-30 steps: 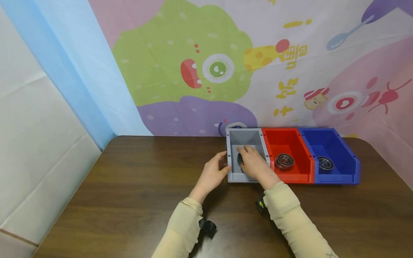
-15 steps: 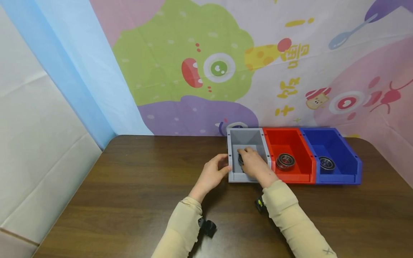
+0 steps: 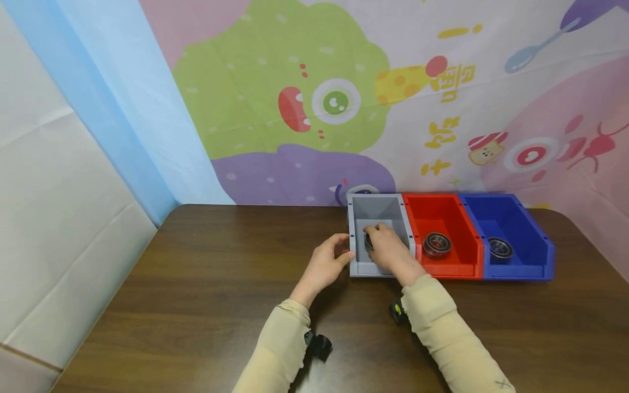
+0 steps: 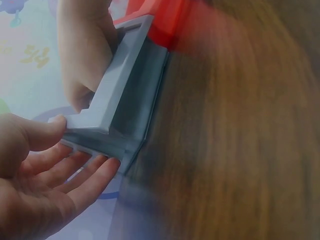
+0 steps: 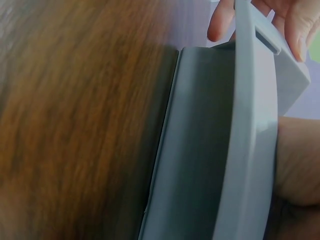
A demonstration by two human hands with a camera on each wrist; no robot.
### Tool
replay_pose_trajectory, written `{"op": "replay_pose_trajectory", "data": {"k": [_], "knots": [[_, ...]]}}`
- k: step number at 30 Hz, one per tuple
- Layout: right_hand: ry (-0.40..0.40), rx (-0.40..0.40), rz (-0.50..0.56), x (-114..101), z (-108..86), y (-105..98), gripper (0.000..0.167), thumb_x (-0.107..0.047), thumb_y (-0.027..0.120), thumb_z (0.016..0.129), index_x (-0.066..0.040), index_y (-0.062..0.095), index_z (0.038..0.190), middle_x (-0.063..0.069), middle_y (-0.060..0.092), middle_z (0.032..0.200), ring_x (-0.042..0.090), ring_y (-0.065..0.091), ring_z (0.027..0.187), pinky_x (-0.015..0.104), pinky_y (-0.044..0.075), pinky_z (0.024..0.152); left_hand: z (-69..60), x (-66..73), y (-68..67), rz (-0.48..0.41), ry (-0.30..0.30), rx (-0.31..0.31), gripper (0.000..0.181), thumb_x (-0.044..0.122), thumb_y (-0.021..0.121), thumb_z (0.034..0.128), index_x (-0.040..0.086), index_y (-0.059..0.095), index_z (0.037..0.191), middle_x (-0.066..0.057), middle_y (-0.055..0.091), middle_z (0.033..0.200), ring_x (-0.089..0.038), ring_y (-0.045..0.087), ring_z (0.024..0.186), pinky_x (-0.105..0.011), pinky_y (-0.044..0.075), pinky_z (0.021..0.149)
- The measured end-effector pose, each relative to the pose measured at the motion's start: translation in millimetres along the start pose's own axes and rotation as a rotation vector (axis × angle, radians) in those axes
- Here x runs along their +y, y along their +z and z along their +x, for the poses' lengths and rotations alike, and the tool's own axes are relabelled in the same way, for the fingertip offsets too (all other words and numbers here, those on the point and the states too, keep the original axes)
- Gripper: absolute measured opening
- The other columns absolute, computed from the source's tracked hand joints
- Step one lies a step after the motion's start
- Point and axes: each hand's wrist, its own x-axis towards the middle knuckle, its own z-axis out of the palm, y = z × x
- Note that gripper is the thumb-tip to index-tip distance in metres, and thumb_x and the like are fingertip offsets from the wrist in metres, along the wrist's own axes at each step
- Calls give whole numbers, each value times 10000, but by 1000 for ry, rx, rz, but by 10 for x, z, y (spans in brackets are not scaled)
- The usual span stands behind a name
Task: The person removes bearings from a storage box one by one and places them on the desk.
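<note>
In the head view, my right hand (image 3: 391, 252) reaches into the grey bin (image 3: 374, 268) with its fingers bent over a dark ring-shaped bearing (image 3: 368, 243). Most of that bearing is hidden under the hand. At the bin's left wall is my left hand (image 3: 324, 266). The left wrist view shows its thumb (image 4: 47, 134) touching the grey rim, while the other fingers stretch loosely along the outer side. From the right wrist, the bin's front wall (image 5: 255, 135) covers the right fingertips.
A red bin (image 3: 449, 270) and a blue bin (image 3: 521, 272) adjoin the grey one. One bearing (image 3: 437, 245) lies in the red bin, another bearing (image 3: 500, 249) in the blue. A printed cloth (image 3: 295, 180) hangs behind the wooden table (image 3: 206, 273).
Both hands keep nearly the same places at the grey bin. The whole scene shifts slightly right in the head view, bins and backdrop together.
</note>
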Motion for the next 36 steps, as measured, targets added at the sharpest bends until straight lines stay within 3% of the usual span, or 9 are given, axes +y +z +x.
{"op": "replay_pose_trajectory", "data": {"k": [12, 21, 36], "knots": [[-1, 30, 58, 27, -31, -21, 504, -24, 685, 758, 37, 495, 1220, 261, 505, 1124, 369, 538, 981, 475, 460, 880, 2, -1, 1, -16, -7, -15, 340, 89, 586, 881, 41, 514, 1211, -139, 571, 1196, -279, 585, 1043, -342, 505, 842], [-1, 41, 113, 5, -69, -160, 488, -11, 665, 770, 14, 496, 1228, 260, 480, 1175, 366, 520, 1000, 501, 445, 900, 9, -22, -7, -19, -6, -24, 350, 102, 590, 881, 44, 507, 1216, -137, 570, 1192, -276, 582, 1046, -330, 504, 840], [-46, 96, 205, -35, -270, -263, 473, -25, 719, 731, -24, 521, 1161, 207, 469, 1102, 305, 505, 951, 472, 472, 862, 11, -51, -8, -52, -9, -36, 356, 105, 587, 884, 47, 501, 1225, -138, 569, 1193, -265, 585, 1046, -301, 517, 791]]}}
